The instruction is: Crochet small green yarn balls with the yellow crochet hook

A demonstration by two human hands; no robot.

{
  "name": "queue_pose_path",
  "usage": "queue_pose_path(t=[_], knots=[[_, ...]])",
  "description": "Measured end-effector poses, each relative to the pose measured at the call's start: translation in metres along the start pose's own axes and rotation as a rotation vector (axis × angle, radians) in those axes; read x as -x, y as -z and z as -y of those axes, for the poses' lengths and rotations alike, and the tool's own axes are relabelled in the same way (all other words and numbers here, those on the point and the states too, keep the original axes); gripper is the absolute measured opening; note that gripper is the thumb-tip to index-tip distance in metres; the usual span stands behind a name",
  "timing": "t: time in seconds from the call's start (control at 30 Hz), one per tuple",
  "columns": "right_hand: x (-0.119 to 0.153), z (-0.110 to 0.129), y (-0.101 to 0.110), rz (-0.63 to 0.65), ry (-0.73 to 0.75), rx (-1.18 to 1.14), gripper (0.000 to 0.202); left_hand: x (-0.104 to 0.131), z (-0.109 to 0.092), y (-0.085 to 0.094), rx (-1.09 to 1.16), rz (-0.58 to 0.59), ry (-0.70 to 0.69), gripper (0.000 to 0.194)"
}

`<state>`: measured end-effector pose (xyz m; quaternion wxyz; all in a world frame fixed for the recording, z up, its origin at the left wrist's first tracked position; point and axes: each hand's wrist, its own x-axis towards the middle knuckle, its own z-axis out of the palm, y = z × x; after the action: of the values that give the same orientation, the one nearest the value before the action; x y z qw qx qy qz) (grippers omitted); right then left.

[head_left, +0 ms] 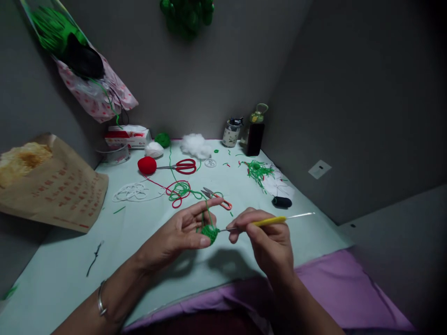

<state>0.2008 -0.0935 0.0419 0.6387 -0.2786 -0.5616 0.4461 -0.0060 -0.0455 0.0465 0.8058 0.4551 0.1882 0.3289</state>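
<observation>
My left hand (190, 228) pinches a small green crocheted piece (210, 234) between thumb and fingers. Green yarn runs from the piece up over its raised index finger and back toward the loose coils. In my right hand (267, 239) is a crochet hook with a yellow handle (270, 221), held much like a pen. The hook's metal tip reaches the right edge of the green piece; whether it sits inside a stitch is too small to tell. Just beyond my left fingers lie small orange-handled scissors (226, 204) with their blades slightly apart.
Red-handled scissors (186, 166), a red yarn ball (147, 165), tangled green yarn (179, 190) and white stuffing (196, 146) lie farther back. A paper bag (77, 195) holding bread stands left. At right are green yarn scraps (259, 172), a black spool-like roll (281, 202) and a phone (255, 139).
</observation>
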Motion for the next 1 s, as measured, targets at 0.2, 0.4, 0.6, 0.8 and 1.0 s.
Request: queue_pose_path(t=[0.2,0.4,0.6,0.8,1.0], knots=[[-0.004,-0.001,-0.002,-0.052,-0.152,-0.133,0.010,0.001,-0.002,0.009,-0.148,0.013,0.017,0.070],[-0.006,0.003,0.004,-0.040,-0.239,-0.174,0.010,0.002,-0.005,0.010,-0.235,0.018,0.065,0.066],[0.007,-0.014,-0.007,-0.046,0.183,0.460,0.019,-0.006,0.010,-0.003,-0.103,-0.082,0.035,0.067],[0.010,-0.025,-0.012,-0.047,0.600,0.839,0.041,-0.005,0.014,-0.009,0.046,-0.143,0.068,0.069],[0.002,-0.007,-0.007,-0.050,0.254,0.563,0.036,-0.005,0.010,-0.009,-0.003,-0.117,0.048,0.069]])
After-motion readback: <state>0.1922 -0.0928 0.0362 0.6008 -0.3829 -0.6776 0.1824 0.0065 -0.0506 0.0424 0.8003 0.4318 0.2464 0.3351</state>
